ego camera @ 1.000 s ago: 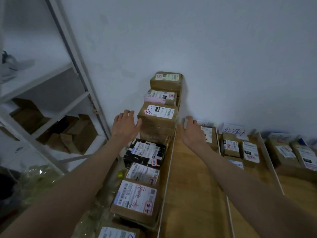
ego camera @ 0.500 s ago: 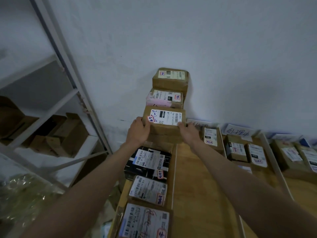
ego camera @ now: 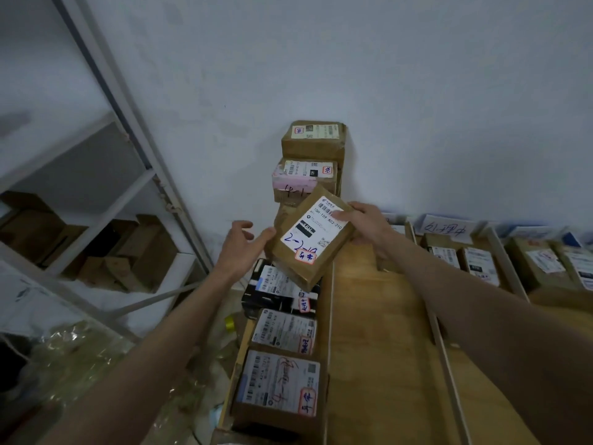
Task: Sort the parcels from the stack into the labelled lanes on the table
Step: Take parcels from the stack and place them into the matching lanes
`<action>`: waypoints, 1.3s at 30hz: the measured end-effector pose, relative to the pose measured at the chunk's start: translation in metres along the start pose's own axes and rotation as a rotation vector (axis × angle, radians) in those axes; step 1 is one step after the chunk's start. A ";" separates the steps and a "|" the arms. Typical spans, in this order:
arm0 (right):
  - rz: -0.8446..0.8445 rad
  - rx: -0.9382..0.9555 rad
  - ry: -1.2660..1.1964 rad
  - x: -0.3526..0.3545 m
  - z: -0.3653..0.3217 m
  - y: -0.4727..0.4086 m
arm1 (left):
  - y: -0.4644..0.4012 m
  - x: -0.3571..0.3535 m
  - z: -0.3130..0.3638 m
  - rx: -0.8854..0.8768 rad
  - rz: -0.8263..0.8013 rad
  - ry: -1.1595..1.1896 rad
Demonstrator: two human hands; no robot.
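Holding a brown parcel (ego camera: 309, 240) tilted just before the stack (ego camera: 309, 162), the right hand (ego camera: 365, 224) fingers clamp it; the left hand (ego camera: 239, 248), fingers apart, touches its edge. Several parcels already lie in lanes; the stack remains.

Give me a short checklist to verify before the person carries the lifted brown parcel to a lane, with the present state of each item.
1. Right hand grips the lifted parcel at its far end, thumb on the label: ok.
2. Left hand supports it: not ok, only a fingertip touches the left edge, the other fingers are spread.
3. Parcel is free of the stack: ok, it is tilted in front of the pink parcel.
4. Handwritten mark on its label is legible: ok, it reads 2-2.
5. Matching lane is known: cannot tell, only one lane sign is readable.
6. Wooden lane right of the row is free: ok.
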State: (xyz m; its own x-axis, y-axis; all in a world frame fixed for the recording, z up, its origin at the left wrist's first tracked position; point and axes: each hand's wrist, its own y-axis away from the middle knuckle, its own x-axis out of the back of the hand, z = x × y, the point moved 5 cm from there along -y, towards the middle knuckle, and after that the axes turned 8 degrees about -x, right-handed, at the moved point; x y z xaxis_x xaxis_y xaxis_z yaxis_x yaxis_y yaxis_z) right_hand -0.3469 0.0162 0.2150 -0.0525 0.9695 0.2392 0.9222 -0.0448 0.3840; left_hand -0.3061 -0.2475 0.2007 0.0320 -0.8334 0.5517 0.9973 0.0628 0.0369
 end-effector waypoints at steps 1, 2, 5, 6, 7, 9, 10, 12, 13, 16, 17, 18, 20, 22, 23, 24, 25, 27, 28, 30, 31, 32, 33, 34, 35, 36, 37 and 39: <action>-0.021 0.004 0.024 0.002 0.000 0.003 | 0.002 -0.003 0.002 0.019 -0.143 -0.007; -0.037 0.007 0.053 0.005 0.000 0.004 | 0.007 -0.008 0.003 0.044 -0.286 -0.014; -0.096 0.015 0.134 0.010 0.000 0.011 | 0.026 -0.026 0.001 0.105 -0.573 0.014; -0.117 0.015 0.142 0.012 0.001 0.013 | 0.031 -0.032 0.001 0.113 -0.610 0.045; -0.132 0.013 0.140 0.015 0.002 0.016 | 0.035 -0.038 0.001 0.118 -0.626 0.077; -0.137 0.020 0.129 0.021 0.003 0.020 | 0.040 -0.049 0.002 0.100 -0.622 0.122; -0.130 0.028 0.126 0.024 0.004 0.022 | 0.042 -0.053 0.005 0.092 -0.600 0.139; -0.082 0.054 0.148 0.031 0.006 0.026 | 0.044 -0.060 0.010 0.093 -0.554 0.170; -0.042 0.074 0.168 0.035 0.007 0.028 | 0.045 -0.063 0.013 0.095 -0.534 0.177; 0.104 0.139 0.174 0.049 0.013 0.037 | 0.045 -0.074 0.021 0.074 -0.487 0.180; 0.163 0.150 0.174 0.055 0.017 0.040 | 0.046 -0.077 0.025 0.070 -0.486 0.183; 0.227 0.161 0.190 0.061 0.022 0.044 | 0.047 -0.081 0.029 0.066 -0.486 0.187; 0.372 0.182 0.283 0.076 0.035 0.053 | 0.050 -0.090 0.035 0.070 -0.480 0.195; 0.476 0.184 0.368 0.090 0.050 0.067 | 0.051 -0.100 0.041 0.069 -0.479 0.196; 0.505 0.174 0.437 0.095 0.059 0.076 | 0.052 -0.105 0.043 0.070 -0.484 0.189; 0.529 0.175 0.525 0.100 0.068 0.084 | 0.052 -0.112 0.046 0.074 -0.494 0.183; 0.555 0.176 0.634 0.103 0.077 0.094 | 0.054 -0.119 0.050 0.078 -0.517 0.177; 0.613 0.177 0.762 0.112 0.096 0.113 | 0.057 -0.134 0.059 0.074 -0.560 0.168; 0.645 0.166 0.774 0.118 0.106 0.121 | 0.060 -0.141 0.064 0.071 -0.563 0.165; 0.693 0.105 0.795 0.131 0.124 0.137 | 0.065 -0.156 0.074 0.055 -0.539 0.181; 0.702 0.064 0.795 0.138 0.132 0.146 | 0.069 -0.164 0.079 0.043 -0.531 0.189; 0.705 0.048 0.803 0.144 0.142 0.154 | 0.074 -0.173 0.084 0.033 -0.527 0.198; 0.712 0.045 0.815 0.151 0.149 0.165 | 0.079 -0.182 0.089 0.029 -0.528 0.201; 0.722 0.050 0.825 0.158 0.156 0.175 | 0.084 -0.192 0.093 0.026 -0.531 0.201; 0.731 0.053 0.838 0.167 0.163 0.185 | 0.091 -0.204 0.096 0.024 -0.540 0.199; 0.743 0.052 0.842 0.177 0.170 0.196 | 0.097 -0.215 0.099 0.020 -0.547 0.201; 0.752 0.044 0.842 0.186 0.177 0.206 | 0.105 -0.227 0.103 0.023 -0.553 0.205; 0.783 0.027 0.842 0.208 0.191 0.228 | 0.123 -0.251 0.110 0.032 -0.551 0.217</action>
State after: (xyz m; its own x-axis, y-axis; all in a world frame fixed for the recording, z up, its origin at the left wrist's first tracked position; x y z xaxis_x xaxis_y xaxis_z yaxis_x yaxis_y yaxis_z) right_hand -0.0740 0.2540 0.1823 0.3087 0.2089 0.9279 0.8223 -0.5489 -0.1500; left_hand -0.1989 0.0295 0.1584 -0.4741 -0.8407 0.2616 0.8684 -0.3975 0.2964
